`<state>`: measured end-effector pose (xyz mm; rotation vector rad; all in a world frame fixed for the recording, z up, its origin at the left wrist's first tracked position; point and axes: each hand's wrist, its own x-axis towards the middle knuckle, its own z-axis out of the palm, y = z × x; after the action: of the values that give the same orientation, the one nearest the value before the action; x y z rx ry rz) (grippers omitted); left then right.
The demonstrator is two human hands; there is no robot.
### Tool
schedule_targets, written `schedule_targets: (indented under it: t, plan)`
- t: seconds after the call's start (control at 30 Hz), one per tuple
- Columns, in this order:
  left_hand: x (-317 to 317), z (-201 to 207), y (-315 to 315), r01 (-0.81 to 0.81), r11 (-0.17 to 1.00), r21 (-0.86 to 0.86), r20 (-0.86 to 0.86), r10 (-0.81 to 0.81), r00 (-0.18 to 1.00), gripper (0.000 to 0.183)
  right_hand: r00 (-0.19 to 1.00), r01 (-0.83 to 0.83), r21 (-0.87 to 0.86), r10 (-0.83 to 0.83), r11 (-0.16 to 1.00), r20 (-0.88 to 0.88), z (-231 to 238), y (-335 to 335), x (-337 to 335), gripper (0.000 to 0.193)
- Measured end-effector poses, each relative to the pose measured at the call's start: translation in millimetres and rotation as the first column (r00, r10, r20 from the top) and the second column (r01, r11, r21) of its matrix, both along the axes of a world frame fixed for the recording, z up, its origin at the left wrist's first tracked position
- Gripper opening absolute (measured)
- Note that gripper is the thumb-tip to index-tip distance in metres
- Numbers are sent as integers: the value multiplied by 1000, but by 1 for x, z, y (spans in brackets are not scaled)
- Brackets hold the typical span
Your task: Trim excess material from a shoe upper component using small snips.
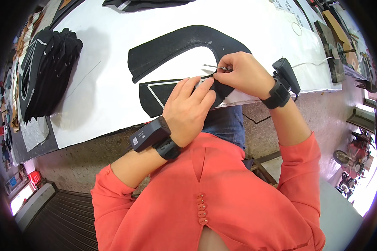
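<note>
A curved, U-shaped black fabric piece (171,47) lies on the white tabletop, its opening toward the left. White strips form an angled outline on its near arm. Across that near arm rests my left hand (188,106), fingers stretched out and fingertips close to the inner edge. My right hand (243,73) is closed round small metal scissors (210,66), whose slim blades point left over the gap in the piece. Its thumb and forefinger are pinched at the inner edge, right beside my left fingertips. Whether they also grip a thread there is too small to see.
A thick stack of similar black pieces (48,71) stands on the left of the white tabletop (113,96). More black fabric (144,4) lies at the far edge. A loose thread (84,77) is near the stack. Boards and a metal tool (333,52) sit at the right end.
</note>
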<state>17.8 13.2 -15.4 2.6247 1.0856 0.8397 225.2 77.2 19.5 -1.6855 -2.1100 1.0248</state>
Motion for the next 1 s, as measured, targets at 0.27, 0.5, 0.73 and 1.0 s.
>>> schedule_targets:
  t: [0.27,0.5,0.73,1.0]
  plan:
    - [8,9,11,42,999,17,-74,-40,996,26,999,-47,-133,45,990,-17,8,9,9,25]
    - [13,7,12,20,997,72,-111,-12,994,23,992,-117,-68,113,991,-60,1,17,16,21]
    - [21,6,10,-9,994,111,-148,26,989,22,965,-262,-41,262,964,3,-2,35,22,22]
    - [22,3,12,-15,998,67,-115,22,993,23,966,-238,-113,247,965,74,11,45,21,20]
